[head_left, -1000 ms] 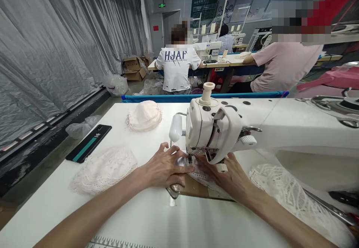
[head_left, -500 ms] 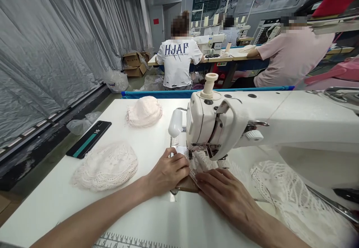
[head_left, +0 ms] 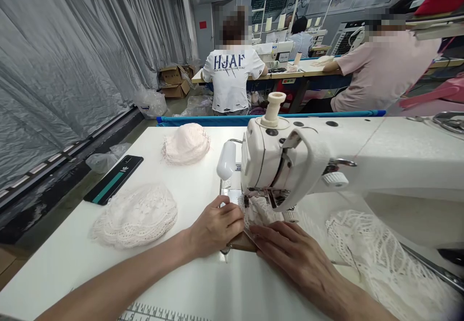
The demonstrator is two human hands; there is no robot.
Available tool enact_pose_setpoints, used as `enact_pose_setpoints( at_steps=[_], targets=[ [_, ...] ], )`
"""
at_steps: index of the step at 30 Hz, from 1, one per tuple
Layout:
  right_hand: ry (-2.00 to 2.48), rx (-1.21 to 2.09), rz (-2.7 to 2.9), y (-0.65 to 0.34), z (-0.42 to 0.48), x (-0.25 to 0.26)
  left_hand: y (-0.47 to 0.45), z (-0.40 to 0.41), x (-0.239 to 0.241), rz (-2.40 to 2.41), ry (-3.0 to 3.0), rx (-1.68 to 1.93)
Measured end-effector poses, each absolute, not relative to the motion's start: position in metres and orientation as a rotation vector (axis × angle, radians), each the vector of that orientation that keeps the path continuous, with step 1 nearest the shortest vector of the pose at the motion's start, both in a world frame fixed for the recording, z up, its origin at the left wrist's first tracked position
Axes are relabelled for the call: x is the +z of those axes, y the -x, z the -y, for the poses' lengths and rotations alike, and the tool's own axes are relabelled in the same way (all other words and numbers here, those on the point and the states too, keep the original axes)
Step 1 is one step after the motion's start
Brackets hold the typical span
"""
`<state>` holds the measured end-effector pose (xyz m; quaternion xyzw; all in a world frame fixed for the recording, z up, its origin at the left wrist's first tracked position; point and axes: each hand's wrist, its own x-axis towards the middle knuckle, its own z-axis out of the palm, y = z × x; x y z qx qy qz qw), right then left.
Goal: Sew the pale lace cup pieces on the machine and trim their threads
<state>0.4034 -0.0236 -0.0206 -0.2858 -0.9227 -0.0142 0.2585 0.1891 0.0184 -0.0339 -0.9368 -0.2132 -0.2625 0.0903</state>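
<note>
- Got a white table (head_left: 203, 284) spread across the near side, with clock positions below read from the needle area. Looks mid-job, at a guess: one piece in work, others set aside.
- Got a white sewing machine (head_left: 348, 142) reaching off toward 2 to 3 o'clock, with the lace piece (head_left: 263, 207) bunched right at the presser foot (head_left: 246, 201). Can't make out a seam, so no honest read on stitched versus left to stitch. Probably not ready to come off, judging by that spot under the machine head.
- See a loose lace heap (head_left: 380, 251) out around 4 o'clock. Can't tell whether joined to the piece in work or separate.
- See a lace stack (head_left: 136, 217) at 9 o'clock and a pale cup-shaped piece (head_left: 186, 143) between 10 and 11, both well apart from the machine. Can't tell finished from waiting.
- On to pose: see the right hand (head_left: 293, 251) between 4 and 5 o'clock, palm down, fingers close together and laid over the lace. Can't see the thumb, so can't rule out a pinch underneath.
- See the left hand (head_left: 219, 224) between 7 and 8 o'clock, pretty narrow, fingers curled at the lace's edge. Can't tell pressing from gripping.
</note>
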Motion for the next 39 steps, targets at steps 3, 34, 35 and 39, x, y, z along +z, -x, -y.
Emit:
enact_pose_setpoints(
  at_steps=[3, 34, 35, 39],
  targets=[
    [0.788, -0.038, 2.513, -0.404, 0.024, -0.021, -0.190, -0.017, -0.032, 0.631, 2.775, -0.769],
    [0.927, -0.235, 2.457, -0.404, 0.012, -0.020, -0.191, -0.021, -0.025, 0.832, 2.842, -0.620],
    [0.928, -0.233, 2.461, -0.404, 0.012, -0.020, -0.191, -0.022, -0.025, 0.829, 2.839, -0.613],
    [0.887, -0.186, 2.445, -0.405, 0.017, -0.015, -0.190, -0.019, -0.023, 0.780, 2.810, -0.615]
  ],
)
